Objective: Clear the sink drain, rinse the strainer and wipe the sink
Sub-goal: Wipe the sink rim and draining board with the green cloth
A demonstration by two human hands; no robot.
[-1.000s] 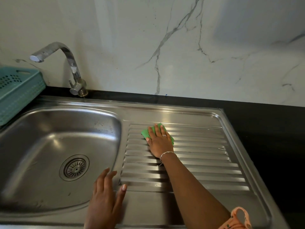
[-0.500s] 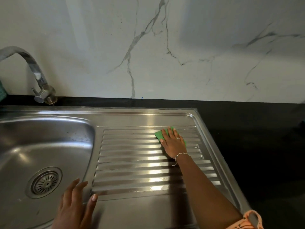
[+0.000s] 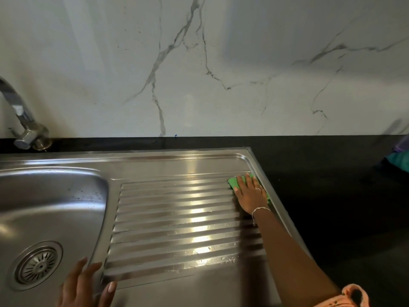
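Observation:
The steel sink fills the left, with its round strainer seated in the drain. To its right lies the ribbed drainboard. My right hand presses flat on a green cloth at the drainboard's far right corner, against the raised rim. Most of the cloth is hidden under the palm. My left hand rests flat, fingers apart, on the sink's front edge between bowl and drainboard, holding nothing.
A chrome tap stands at the back left. Black countertop runs to the right and behind the sink, below a white marble wall. A teal and purple item sits at the far right edge.
My right hand has slid the green cloth rightward across the drainboard ribs to its far right corner. The view has shifted right; the teal basket is out of frame. The left hand stayed put.

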